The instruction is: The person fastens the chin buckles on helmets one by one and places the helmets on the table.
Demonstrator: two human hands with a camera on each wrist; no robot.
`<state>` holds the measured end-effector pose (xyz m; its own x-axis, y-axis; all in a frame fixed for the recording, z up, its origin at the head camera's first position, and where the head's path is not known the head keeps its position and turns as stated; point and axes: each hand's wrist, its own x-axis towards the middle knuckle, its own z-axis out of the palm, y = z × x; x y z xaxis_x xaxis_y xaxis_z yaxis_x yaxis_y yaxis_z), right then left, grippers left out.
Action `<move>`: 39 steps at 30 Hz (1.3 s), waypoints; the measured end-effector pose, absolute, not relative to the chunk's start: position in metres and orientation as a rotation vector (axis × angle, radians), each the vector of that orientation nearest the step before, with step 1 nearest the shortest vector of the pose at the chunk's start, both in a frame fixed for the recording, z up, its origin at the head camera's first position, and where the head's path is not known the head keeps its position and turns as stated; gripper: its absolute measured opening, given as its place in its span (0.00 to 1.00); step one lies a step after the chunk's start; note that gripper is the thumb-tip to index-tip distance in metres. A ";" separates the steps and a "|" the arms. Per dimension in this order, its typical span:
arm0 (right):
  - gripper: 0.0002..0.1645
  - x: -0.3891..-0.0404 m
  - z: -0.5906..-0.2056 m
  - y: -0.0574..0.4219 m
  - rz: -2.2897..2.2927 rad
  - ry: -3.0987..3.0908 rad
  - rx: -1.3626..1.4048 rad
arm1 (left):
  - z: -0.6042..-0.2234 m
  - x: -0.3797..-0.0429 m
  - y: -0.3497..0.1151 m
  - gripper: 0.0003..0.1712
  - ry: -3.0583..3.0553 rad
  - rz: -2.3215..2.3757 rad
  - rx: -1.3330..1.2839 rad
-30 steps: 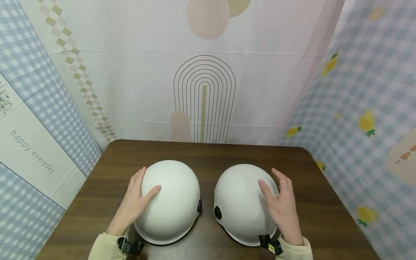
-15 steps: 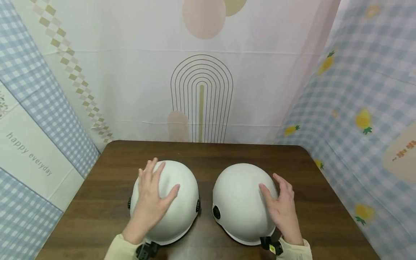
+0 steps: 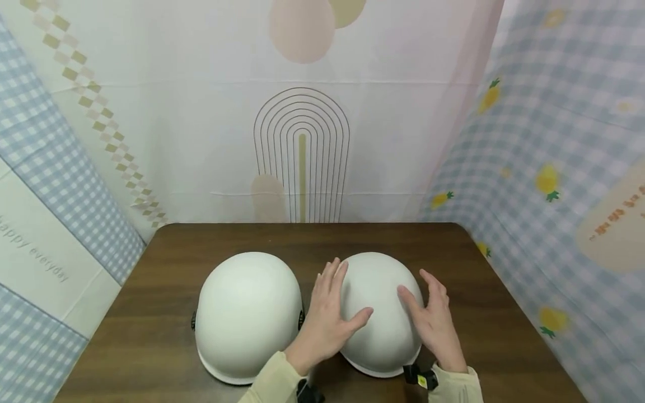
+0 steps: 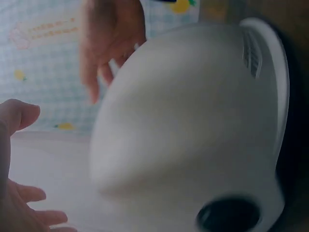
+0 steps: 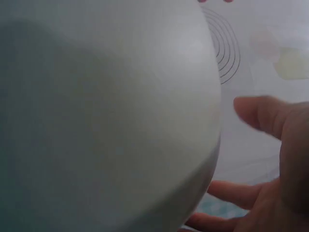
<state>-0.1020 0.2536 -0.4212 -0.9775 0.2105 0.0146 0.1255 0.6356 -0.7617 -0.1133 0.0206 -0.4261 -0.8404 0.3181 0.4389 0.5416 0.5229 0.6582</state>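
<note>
Two white helmets rest side by side on the table. The right helmet (image 3: 377, 308) lies between my two hands. My left hand (image 3: 327, 319) is over its left side, fingers spread and straight, thumb pointing across the shell. In the left wrist view the fingers (image 4: 29, 193) stand apart from the shell, which shows a black oval knob (image 4: 229, 213) and a small vent. Around its right side is my right hand (image 3: 433, 322), fingers loosely bent, thumb (image 5: 258, 112) separate from the shell in the right wrist view. The left helmet (image 3: 247, 313) is untouched, with black knobs on both sides.
The dark wooden table (image 3: 166, 263) has rounded far corners. A pale printed cloth (image 3: 211, 140) hangs behind it, and blue checked cloth (image 3: 529, 224) drapes along the right side. Black straps sit on both wrists, below cream sleeves (image 3: 456, 386).
My left hand has left the left helmet's left side, passed over its top and reached the right helmet. My right hand stays beside the right helmet. The view has turned slightly right.
</note>
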 end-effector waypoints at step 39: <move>0.48 -0.123 -0.462 0.289 1.640 -2.819 -0.095 | -0.463 -0.143 0.052 0.67 -2.727 -1.679 -0.290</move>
<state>-0.1229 0.2890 -0.4621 -0.9909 -0.0106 -0.1341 0.1113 0.4950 -0.8617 -0.1428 0.0517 -0.4634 -0.9810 0.1917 0.0313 0.1143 0.4393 0.8910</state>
